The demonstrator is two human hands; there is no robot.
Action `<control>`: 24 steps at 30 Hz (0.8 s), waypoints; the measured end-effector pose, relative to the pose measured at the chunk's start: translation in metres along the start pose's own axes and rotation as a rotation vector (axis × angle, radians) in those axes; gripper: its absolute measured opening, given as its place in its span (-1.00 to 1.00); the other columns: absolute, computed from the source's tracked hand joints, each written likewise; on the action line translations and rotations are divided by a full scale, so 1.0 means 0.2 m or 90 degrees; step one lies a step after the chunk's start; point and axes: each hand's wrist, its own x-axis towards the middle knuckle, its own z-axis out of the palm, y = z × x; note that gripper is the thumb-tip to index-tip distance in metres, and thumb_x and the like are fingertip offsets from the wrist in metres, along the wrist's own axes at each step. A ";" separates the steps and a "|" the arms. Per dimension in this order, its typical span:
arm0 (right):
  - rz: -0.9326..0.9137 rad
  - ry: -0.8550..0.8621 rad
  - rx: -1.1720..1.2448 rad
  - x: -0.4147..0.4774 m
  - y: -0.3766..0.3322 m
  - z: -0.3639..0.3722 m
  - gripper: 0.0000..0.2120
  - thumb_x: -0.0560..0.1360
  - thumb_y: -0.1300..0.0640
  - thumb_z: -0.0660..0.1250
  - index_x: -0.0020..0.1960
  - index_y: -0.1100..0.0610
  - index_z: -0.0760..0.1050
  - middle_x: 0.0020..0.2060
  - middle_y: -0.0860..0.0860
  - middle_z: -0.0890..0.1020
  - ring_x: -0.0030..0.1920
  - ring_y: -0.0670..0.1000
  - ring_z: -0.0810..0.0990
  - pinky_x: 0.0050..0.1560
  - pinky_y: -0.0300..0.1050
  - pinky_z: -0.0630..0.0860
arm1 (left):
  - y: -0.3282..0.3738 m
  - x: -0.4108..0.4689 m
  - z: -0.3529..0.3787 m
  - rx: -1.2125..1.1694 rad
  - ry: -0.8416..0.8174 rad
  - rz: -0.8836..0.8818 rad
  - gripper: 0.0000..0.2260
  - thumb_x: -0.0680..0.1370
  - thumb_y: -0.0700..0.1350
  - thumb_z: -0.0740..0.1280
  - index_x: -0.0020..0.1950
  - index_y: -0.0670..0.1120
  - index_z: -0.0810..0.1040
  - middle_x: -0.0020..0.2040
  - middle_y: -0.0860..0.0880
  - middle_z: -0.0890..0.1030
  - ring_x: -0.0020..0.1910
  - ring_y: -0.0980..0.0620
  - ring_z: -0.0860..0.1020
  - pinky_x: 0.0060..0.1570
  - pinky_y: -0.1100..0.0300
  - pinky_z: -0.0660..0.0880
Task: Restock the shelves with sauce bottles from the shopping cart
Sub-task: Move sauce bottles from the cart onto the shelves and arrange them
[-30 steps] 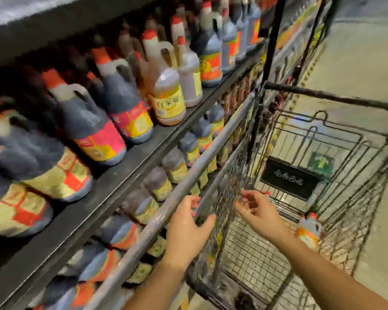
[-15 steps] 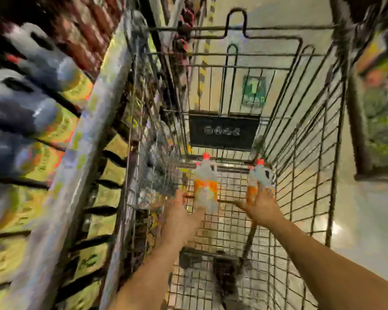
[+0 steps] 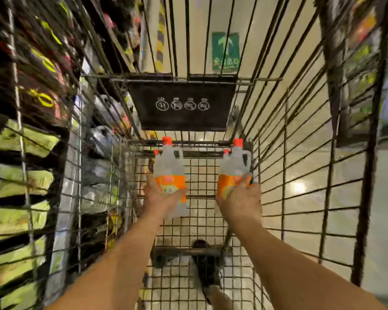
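Dark metal wire shopping cart point(image 3: 300, 153), translucent plastic sauce bottles point(image 3: 169, 166) with glossy orange labels, matt black plastic panel point(image 3: 182, 104), shiny smooth floor point(image 3: 300, 186)

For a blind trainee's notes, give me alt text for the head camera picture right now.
Two clear sauce bottles with orange labels and red caps are gripped inside a wire shopping cart, the left bottle by the left hand, the right bottle by the right hand. Blurred stocked shelves line the cart's left side.

We hold both bare arms stretched forward, side by side — our left hand point(image 3: 160, 196) curls round the left bottle point(image 3: 169, 170), our right hand point(image 3: 241, 203) round the right bottle point(image 3: 232, 171).
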 end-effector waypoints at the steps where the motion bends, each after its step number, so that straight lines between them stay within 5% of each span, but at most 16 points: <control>1: 0.004 -0.021 -0.003 0.02 -0.01 0.00 -0.02 0.45 -0.18 0.33 0.56 0.22 -0.20 0.43 0.25 0.14 0.41 0.24 0.18 0.32 0.08 0.36 | -0.01 0.03 0.02 -0.022 -0.007 -0.004 -0.03 0.25 0.11 0.62 0.50 -0.07 0.18 0.31 -0.12 0.45 0.26 -0.15 0.46 0.25 -0.07 0.44; 7: 0.138 -0.068 0.198 0.10 -0.08 0.01 0.19 0.29 -0.12 0.56 0.54 0.18 -0.23 0.40 0.22 0.17 0.40 0.25 0.26 0.31 0.16 0.39 | -0.04 0.14 0.04 -0.090 -0.017 -0.010 -0.24 0.15 0.03 0.66 0.29 -0.05 0.47 0.07 -0.02 0.62 0.03 -0.05 0.60 0.12 -0.08 0.55; 13: 0.207 -0.043 0.376 0.20 -0.07 0.03 -0.07 0.23 -0.08 0.60 0.33 0.12 0.05 0.21 0.19 0.47 0.16 0.23 0.52 -0.02 0.06 0.46 | -0.10 0.11 0.00 -0.129 0.004 -0.022 -0.21 0.15 -0.08 0.67 0.27 0.02 0.35 0.01 0.02 0.58 -0.01 -0.03 0.59 0.05 -0.03 0.55; 19: 0.206 -0.079 0.370 0.19 -0.05 0.01 -0.11 0.21 -0.06 0.61 0.31 0.16 0.16 0.18 0.17 0.47 0.06 0.18 0.50 -0.03 0.10 0.49 | -0.20 -0.08 -0.09 -0.123 0.036 -0.031 -0.26 0.15 -0.04 0.66 0.16 0.10 0.29 -0.07 0.11 0.51 -0.18 0.18 0.49 -0.32 0.25 0.36; 24: 0.140 -0.108 0.373 0.01 -0.05 -0.04 -0.10 0.09 -0.02 0.63 0.30 0.18 0.29 0.14 0.19 0.52 0.11 0.24 0.56 0.07 0.22 0.57 | -0.17 -0.29 -0.22 -0.168 0.074 0.010 -0.26 0.16 -0.08 0.66 0.17 0.11 0.30 -0.08 0.16 0.51 -0.17 0.23 0.49 -0.31 0.28 0.35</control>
